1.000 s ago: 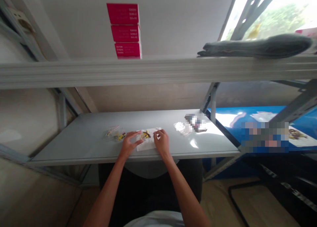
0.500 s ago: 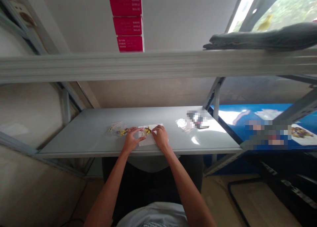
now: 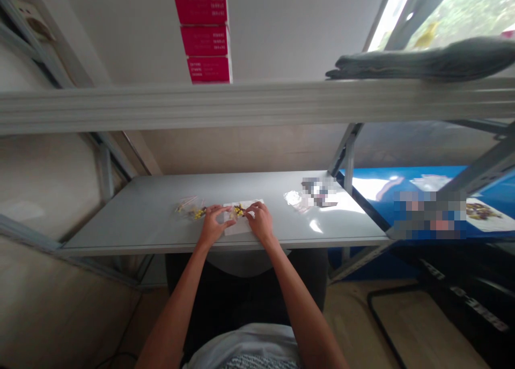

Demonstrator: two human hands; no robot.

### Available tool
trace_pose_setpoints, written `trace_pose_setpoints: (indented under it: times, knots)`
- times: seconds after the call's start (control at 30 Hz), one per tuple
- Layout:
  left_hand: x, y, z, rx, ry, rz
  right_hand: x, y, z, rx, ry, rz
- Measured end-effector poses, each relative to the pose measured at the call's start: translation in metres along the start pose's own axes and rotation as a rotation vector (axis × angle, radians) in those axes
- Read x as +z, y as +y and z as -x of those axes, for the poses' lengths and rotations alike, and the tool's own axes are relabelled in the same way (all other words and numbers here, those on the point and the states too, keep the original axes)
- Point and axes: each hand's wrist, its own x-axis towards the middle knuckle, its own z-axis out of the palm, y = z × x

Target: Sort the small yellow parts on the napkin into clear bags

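My left hand (image 3: 212,223) and my right hand (image 3: 259,220) rest on a grey shelf table (image 3: 140,219), close together over a white sheet (image 3: 235,229). Between their fingertips lies a small clear bag with yellow and dark bits (image 3: 238,211). Both hands have their fingers bent and pinched at this bag. A second small clear bag with yellow bits (image 3: 190,210) lies just left of my left hand.
More clear plastic bags (image 3: 295,200) lie to the right on the table. Red boxes (image 3: 204,34) are stacked on the shelf above, with a grey folded cloth (image 3: 422,60) at its right. A blue surface (image 3: 402,189) lies beyond a metal post (image 3: 348,168).
The hands have drawn closer together over the white sheet and pinch the bag between them. The view has shifted slightly.
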Motion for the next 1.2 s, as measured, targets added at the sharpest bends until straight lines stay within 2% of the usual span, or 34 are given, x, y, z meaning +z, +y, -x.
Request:
trace_pose_setpoints:
  times: [0.17,0.27,0.37,0.43,0.53,0.67,0.77,0.87,1.0,1.2]
  knots:
    - [-0.001,-0.001,0.000,0.005,-0.016,-0.003,0.003,0.003,0.002,-0.023,-0.032,0.045]
    - [-0.001,-0.002,0.000,-0.004,-0.022,-0.005,0.000,0.002,0.002,-0.046,-0.002,0.002]
    - [-0.001,-0.001,0.000,0.006,-0.043,0.007,-0.004,-0.004,0.003,-0.166,0.014,-0.113]
    - [-0.001,0.001,0.000,0.034,-0.069,0.028,-0.007,-0.009,0.005,-0.261,-0.030,-0.181]
    - [-0.002,0.005,-0.001,0.063,-0.112,0.067,-0.011,-0.017,0.008,-0.311,-0.111,-0.223]
    - [-0.004,0.009,-0.002,0.032,-0.128,0.115,-0.015,-0.019,0.007,-0.290,-0.133,-0.293]
    - [-0.005,0.008,-0.003,-0.035,-0.085,0.226,-0.013,-0.014,0.005,-0.176,-0.002,-0.321]
    - [-0.006,0.005,-0.004,-0.121,0.021,0.452,-0.008,-0.007,0.004,-0.053,0.088,-0.194]
    - [-0.006,0.003,-0.005,-0.175,0.098,0.570,0.000,-0.001,0.003,-0.077,0.015,0.024]
    - [-0.006,0.008,-0.003,-0.178,0.024,0.534,0.006,0.001,0.001,-0.089,0.001,0.139]
